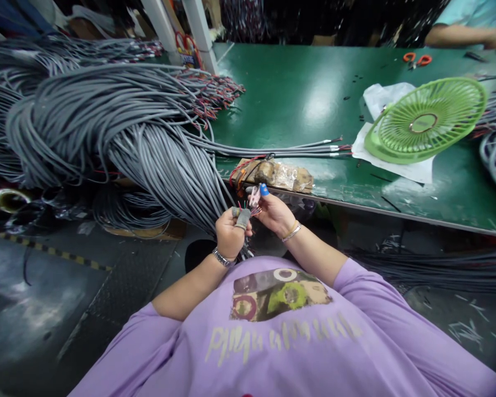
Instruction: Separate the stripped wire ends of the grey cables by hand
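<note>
My left hand (230, 234), grey covers on its thumb and a finger, is closed around the end of a grey cable. Thin coloured wires (256, 210) fan out of that end toward my other hand. My right hand (276, 214), a blue cover on one fingertip, pinches a small pale pink piece (254, 196) beside the wires; its exact kind is too small to tell. Both hands are close together in front of the table edge. Just beyond them a taped cardboard block (285, 175) lies on the edge, with red and black wires at its left end.
A big bundle of grey cables (107, 121) hangs over the table's left side. Several cables run right toward a green fan (427, 121) on white paper. Orange-handled scissors (416, 60) lie at the back of the green table (285, 94). A co-worker's arm (458, 36) is at far right.
</note>
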Motion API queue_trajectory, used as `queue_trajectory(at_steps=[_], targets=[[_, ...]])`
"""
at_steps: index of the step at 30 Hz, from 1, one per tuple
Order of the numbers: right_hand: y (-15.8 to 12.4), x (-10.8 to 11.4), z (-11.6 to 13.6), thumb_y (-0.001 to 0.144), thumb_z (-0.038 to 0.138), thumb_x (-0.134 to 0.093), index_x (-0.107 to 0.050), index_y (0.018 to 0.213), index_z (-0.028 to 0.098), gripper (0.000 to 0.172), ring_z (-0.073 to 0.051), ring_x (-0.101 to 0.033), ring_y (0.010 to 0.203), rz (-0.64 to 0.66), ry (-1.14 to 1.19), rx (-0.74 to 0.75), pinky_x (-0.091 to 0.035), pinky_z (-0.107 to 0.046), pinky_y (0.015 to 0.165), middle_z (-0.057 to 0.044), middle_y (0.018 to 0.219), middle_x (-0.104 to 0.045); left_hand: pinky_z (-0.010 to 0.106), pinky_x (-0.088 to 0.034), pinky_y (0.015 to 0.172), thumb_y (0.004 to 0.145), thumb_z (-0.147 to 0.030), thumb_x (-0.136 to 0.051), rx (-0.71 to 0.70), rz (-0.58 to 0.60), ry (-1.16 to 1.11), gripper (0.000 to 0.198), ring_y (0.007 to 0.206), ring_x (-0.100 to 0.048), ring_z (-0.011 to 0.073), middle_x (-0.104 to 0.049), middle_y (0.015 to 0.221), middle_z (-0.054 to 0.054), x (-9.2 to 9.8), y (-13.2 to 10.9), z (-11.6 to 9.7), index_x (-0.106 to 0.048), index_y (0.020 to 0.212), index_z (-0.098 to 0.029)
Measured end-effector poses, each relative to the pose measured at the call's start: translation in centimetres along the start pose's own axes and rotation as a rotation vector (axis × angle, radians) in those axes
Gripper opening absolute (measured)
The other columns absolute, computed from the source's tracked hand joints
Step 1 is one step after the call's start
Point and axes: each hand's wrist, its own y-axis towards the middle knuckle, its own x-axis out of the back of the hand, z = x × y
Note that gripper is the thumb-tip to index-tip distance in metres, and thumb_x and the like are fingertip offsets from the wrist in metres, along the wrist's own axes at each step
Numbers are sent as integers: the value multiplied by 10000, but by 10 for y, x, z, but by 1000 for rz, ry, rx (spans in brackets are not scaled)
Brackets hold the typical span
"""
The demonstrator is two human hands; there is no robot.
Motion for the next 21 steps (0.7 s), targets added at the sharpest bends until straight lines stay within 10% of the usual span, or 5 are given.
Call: queue_trajectory(at_steps=[12,21], targets=[[-10,21,5,818,722,-517,-663,815,159,582,-97,-568,581,178,-183,-142,-481,-200,524,-32,712,-657,150,-416,353,760,-453,-696,34,18,0,301,370,-511,65,-579,514,-39,4,-7,-2,-618,766,-162],[-20,31,11,598,420,-845,-625,680,148,359,-68,-493,535,266,-560,-33,-422,-187,520,25,596,-587,155,-442,379,748,-395,-705,59,54,80,244,381,-535,74,-587,502,-36,13,-20,-3,-622,746,-165]])
